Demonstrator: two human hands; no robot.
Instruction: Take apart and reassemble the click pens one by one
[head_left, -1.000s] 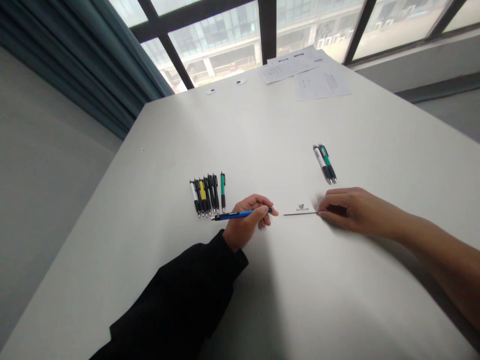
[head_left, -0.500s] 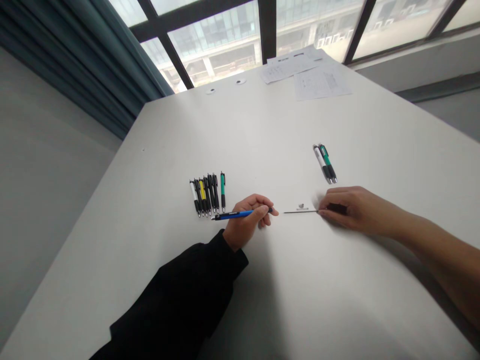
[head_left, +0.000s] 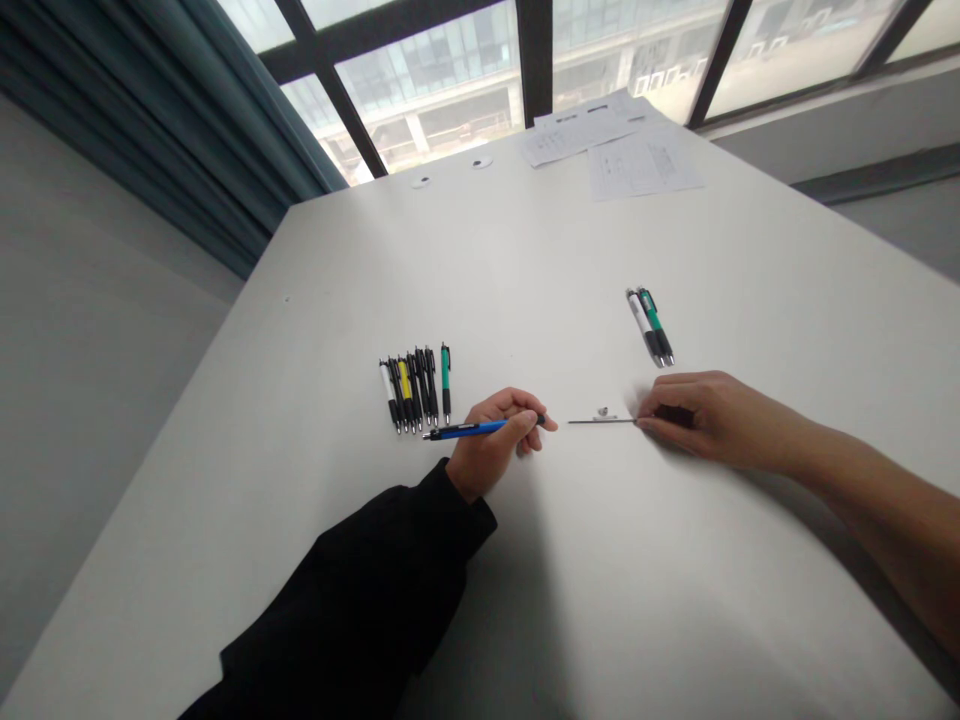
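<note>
My left hand [head_left: 495,440], in a black sleeve, is closed round a blue pen barrel [head_left: 465,430] that lies level over the white table [head_left: 300,420], its open end pointing right. My right hand [head_left: 701,415] pinches the end of a thin dark refill [head_left: 600,421] whose tip points left toward the barrel, with a small gap between them. A tiny pen part [head_left: 602,411] lies on the table just behind the refill.
A row of several pens [head_left: 412,388], black, yellow, white and green, lies left of my left hand. Two more pens [head_left: 651,326], white and green, lie behind my right hand. Printed papers [head_left: 622,150] sit at the table's far edge by the window.
The refill and my right hand have risen very slightly; the left hand with the blue barrel has held still.
</note>
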